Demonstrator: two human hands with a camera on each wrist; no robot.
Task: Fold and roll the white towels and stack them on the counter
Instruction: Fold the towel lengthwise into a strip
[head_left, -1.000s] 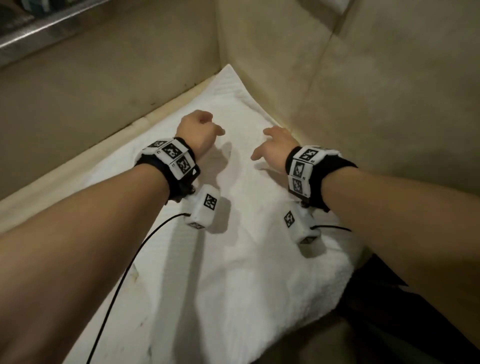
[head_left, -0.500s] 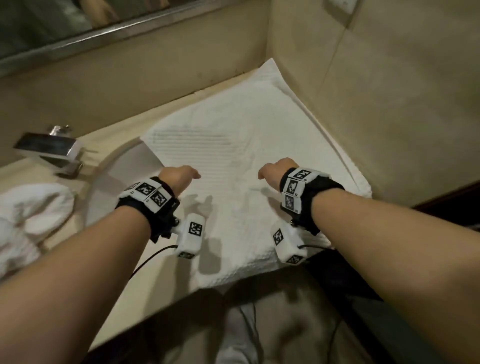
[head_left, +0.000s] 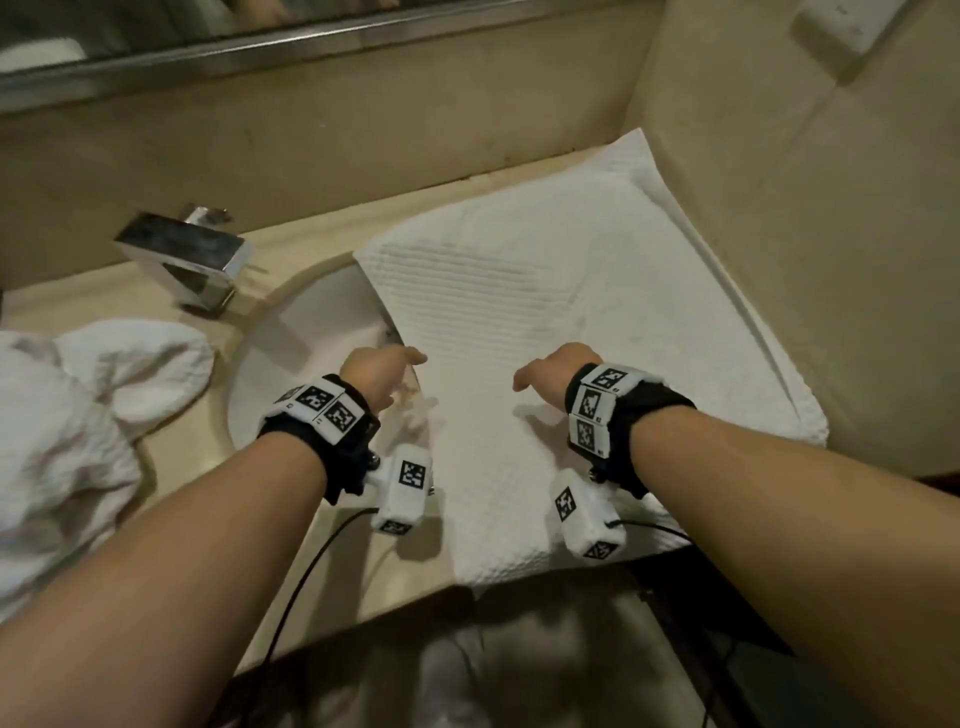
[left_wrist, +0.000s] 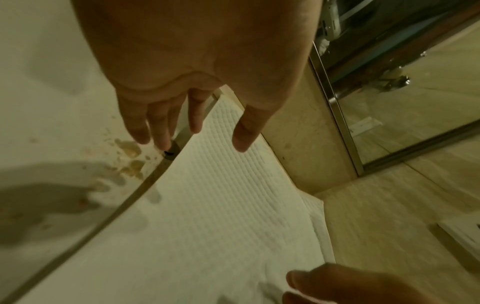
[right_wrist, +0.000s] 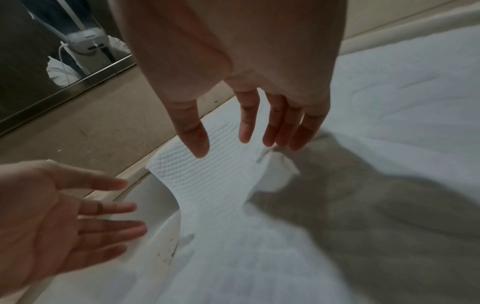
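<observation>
Counter (head_left: 311, 249) bears flat towel (head_left: 597, 291) beneath both spread hands (head_left: 374, 374).

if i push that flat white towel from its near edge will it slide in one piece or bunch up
The flat towel is probably floppy: its left edge sags over the sink rim, so a push would likely wrinkle it. The counter looks smooth, so it may also slide. Both hands hover open.
</observation>
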